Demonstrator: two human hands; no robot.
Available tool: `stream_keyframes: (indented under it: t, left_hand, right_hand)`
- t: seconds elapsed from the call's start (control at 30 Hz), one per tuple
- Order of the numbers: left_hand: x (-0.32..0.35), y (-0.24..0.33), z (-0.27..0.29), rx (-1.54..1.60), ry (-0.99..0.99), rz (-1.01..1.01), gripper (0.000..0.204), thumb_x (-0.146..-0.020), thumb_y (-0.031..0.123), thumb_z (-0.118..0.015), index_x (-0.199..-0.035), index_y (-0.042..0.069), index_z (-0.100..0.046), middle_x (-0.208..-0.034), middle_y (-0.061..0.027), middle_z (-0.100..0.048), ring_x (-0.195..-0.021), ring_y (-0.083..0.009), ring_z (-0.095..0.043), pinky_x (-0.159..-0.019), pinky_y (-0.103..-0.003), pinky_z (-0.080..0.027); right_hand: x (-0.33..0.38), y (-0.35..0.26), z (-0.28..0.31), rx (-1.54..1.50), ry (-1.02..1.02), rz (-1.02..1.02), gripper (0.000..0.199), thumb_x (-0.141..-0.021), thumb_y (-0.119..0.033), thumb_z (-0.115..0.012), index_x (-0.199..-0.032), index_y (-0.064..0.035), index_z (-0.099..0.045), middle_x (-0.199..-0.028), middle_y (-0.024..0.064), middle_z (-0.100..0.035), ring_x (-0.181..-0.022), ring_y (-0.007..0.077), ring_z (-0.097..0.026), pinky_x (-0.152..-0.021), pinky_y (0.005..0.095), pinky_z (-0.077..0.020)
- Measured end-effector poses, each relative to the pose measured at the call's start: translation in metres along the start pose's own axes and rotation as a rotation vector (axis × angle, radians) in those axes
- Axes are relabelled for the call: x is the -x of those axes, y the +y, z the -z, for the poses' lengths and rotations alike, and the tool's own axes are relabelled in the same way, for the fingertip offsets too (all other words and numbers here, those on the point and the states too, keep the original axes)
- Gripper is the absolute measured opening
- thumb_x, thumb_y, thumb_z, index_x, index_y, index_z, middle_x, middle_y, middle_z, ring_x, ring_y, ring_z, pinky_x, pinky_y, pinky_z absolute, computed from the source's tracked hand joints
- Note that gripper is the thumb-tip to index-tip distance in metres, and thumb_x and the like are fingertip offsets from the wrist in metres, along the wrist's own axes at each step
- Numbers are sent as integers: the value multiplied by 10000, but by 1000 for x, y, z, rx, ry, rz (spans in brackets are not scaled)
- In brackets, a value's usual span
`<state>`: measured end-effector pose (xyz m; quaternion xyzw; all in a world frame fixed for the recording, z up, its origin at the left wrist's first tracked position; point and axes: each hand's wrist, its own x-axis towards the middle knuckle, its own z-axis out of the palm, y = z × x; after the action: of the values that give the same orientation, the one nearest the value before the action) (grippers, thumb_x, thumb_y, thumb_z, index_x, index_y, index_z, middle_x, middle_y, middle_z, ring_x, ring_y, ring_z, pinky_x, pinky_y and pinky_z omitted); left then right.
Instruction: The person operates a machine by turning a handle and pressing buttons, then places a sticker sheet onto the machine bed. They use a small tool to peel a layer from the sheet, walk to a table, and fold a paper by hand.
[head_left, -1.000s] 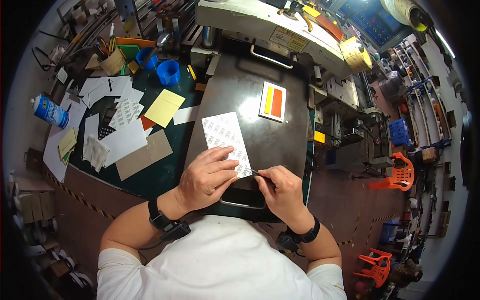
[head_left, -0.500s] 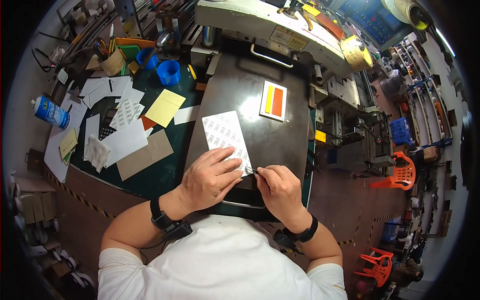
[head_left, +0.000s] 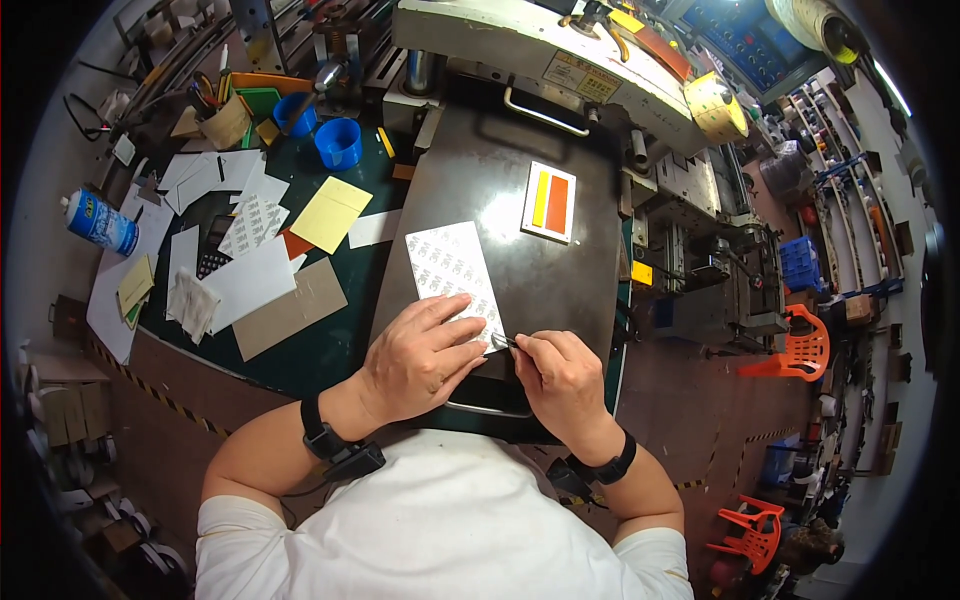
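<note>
A white adhesive-backed sheet [head_left: 447, 257] printed with repeated grey marks lies on a dark metal plate [head_left: 575, 310]. The fingers of my left hand [head_left: 418, 358] rest spread on its near part, pressing it against the plate; the thumb is mostly hidden. Between thumb and fingers of my right hand [head_left: 560, 375] are thin metal tweezers [head_left: 507, 341], their tips touching the sheet's near right corner beside my left fingertips. Farther back on the plate lies a white-bordered card [head_left: 548, 203] with a yellow and a red stripe.
Behind the plate stands a press machine [head_left: 480, 35] with a metal handle [head_left: 545, 115]. On the green table at left are paper sheets, a yellow pad [head_left: 331, 215], blue cups [head_left: 338, 145], a pen holder [head_left: 227, 124] and a spray can [head_left: 100, 222]. An orange chair [head_left: 797, 345] stands at right.
Almost nothing differs. The tweezer tips have shifted very slightly at the sheet's corner, and both hands keep their places.
</note>
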<state>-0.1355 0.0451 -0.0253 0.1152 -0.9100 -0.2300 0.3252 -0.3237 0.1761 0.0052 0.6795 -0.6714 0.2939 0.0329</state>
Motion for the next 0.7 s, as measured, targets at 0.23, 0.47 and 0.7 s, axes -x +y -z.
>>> stream_keyframes:
  t: [0.23, 0.47, 0.7]
  left_hand:
    - [0, 0, 0, -5, 2, 1, 148, -858, 110, -839, -1003, 78, -839, -1177, -97, -784, -1273, -326, -668, -1079, -476, -521]
    - [0, 0, 0, -3, -2, -2, 145, -860, 110, -842, -999, 74, -841, -1175, -99, -786, -1264, -327, -675, -1076, -473, -522]
    - [1, -1, -2, 7, 7, -7, 135, -887, 132, -812, -1000, 59, -826, -1181, -106, -773, -1255, -333, -672, -1074, -472, -517]
  right_hand:
    - [1, 0, -2, 26, 4, 14, 139, -852, -4, -797, -962, -10, -712, -878, 101, -704, -764, 281, -670, -691, 375, -564]
    - [2, -1, -4, 34, 13, 7, 137, -855, 1, -791, -965, -8, -710, -882, 104, -703, -763, 283, -670, -692, 375, -565]
    - [4, 0, -4, 13, 20, 1, 141, -857, -2, -788, -975, -11, -711, -892, 106, -703, -769, 283, -672, -693, 375, -567]
